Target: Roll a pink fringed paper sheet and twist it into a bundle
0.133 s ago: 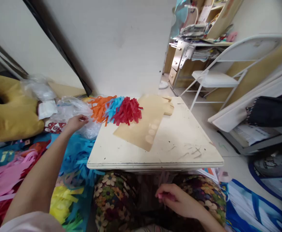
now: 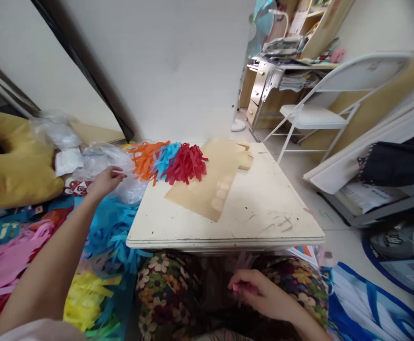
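A pale wall panel (image 2: 185, 71) stands behind a low, cream-coloured table (image 2: 264, 203) with a scuffed top. At far left sits a plump yellow plush cushion (image 2: 18, 166); below it lie a heap of pink fringed strips (image 2: 11, 255), then bright yellow fringed strips (image 2: 82, 298) and blue fringed strips (image 2: 107, 227). Above the blue heap the left hand (image 2: 107, 181) hangs near a crumpled clear plastic bag (image 2: 102, 156), its fingers close to the thumb; whether they pinch anything cannot be told. On the table's back left part rest an orange tassel bundle (image 2: 145, 158), a light-blue tassel bundle (image 2: 166, 158) and a red tassel bundle (image 2: 185, 166), side by side, the red one overlapping a flat tan paper piece (image 2: 219, 175) that lies slantwise. Below the table edge, between knees in flower-patterned trousers (image 2: 164, 293), the right hand (image 2: 255, 291) has its fingers curled together, clamped on a small pink piece (image 2: 248, 288). Farther right, a white folding chair (image 2: 313, 116) stands before a cluttered desk (image 2: 292, 64).
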The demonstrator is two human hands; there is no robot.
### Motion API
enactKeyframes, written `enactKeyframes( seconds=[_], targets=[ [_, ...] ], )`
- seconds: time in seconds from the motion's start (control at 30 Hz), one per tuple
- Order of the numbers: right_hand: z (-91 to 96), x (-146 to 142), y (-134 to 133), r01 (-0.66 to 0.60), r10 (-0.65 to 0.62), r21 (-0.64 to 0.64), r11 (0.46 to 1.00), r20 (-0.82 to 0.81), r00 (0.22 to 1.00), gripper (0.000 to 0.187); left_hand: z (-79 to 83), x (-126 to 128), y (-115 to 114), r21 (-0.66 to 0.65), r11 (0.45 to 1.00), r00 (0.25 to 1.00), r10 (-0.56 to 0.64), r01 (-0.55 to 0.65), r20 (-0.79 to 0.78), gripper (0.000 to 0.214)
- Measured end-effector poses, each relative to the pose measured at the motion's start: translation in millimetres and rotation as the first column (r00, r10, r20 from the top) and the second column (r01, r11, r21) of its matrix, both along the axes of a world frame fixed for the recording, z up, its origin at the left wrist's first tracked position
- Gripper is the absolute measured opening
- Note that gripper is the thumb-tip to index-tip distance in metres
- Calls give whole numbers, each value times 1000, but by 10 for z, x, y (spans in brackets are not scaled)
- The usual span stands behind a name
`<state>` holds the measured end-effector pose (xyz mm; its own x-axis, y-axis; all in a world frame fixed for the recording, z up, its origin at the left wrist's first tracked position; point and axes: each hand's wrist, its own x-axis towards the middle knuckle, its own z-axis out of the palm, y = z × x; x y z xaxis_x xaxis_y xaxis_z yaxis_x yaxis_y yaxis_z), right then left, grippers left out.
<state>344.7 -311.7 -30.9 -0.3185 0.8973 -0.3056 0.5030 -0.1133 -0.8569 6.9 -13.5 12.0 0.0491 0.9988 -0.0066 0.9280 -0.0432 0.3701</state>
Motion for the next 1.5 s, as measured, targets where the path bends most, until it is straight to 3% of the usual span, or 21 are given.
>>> enactKeyframes(
  seconds=[0.1,0.23,0.3,0.4,0.47,0.57,0.7,0.9,1.03,1.2,1.37,1.5],
  targets=[
    [37,42,-4,8,-7,34,999,-15,1000,22,157,159,-318,27,1000,964,-12,5,267,37],
    [163,35,39,24,-13,168,986,-64,998,23,333,602,-1146,16,996,847,-83,88,525,28],
    [270,-19,44,46,-17,301,952,-100,995,21,386,902,-1627,-142,964,620,-28,223,784,22],
    [461,-143,-20,137,-55,494,859,-178,983,16,420,1331,-2224,-257,885,383,98,388,918,25],
    [569,-222,-109,232,-112,603,763,-231,967,11,401,1546,-2489,-260,861,236,169,438,957,25],
    [637,-293,-274,365,-227,705,608,-286,931,9,309,1745,-2729,-220,871,36,228,440,973,19],
    [576,-320,-459,431,-332,757,491,-295,896,13,134,1866,-2927,-184,873,-122,264,451,957,15],
    [483,-366,-609,425,-368,790,442,-273,889,14,-73,1973,-3180,-144,915,-232,245,378,941,13],
    [428,-398,-669,430,-410,793,432,-252,877,12,-149,2030,-3279,-105,954,-254,180,283,950,10],
    [371,-403,-730,390,-466,837,384,-189,864,11,-240,2033,-3330,-97,978,-183,132,185,974,11],
    [393,-376,-770,345,-454,830,439,-126,882,15,-301,2009,-3333,-51,983,-101,70,178,992,14],
    [403,-381,-750,383,-474,817,432,-156,867,15,-303,2008,-3325,9,986,-34,-4,165,999,19]
  ],
)
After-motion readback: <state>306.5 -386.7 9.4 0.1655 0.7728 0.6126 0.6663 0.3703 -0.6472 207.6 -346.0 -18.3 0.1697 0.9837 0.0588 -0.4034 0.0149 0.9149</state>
